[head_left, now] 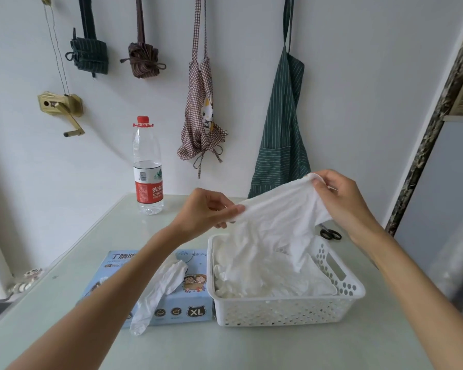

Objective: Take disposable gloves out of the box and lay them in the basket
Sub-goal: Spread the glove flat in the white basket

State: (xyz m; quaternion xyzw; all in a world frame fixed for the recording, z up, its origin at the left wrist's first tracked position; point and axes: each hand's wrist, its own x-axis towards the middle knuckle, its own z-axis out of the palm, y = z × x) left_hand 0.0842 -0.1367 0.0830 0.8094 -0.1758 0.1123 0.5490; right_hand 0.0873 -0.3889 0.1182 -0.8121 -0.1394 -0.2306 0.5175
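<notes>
A white disposable glove [273,222] is stretched above the white perforated basket [286,308], its cuff edge running from lower left up to upper right between the two hands while the rest hangs down into the basket onto a pile of white gloves [267,276]. The left hand [206,209] pinches the lower end with curled fingers; the right hand [340,193], raised higher with its wrist bent, pinches the upper corner. Left of the basket, touching it, lies the light-blue glove box [177,308], marked "XL" on its front, with Chinese characters on top; another glove [158,292] trails out of its opening toward the desk [225,348]. A water bottle [147,166] with a red label reading "NONGFU" stands behind.
</notes>
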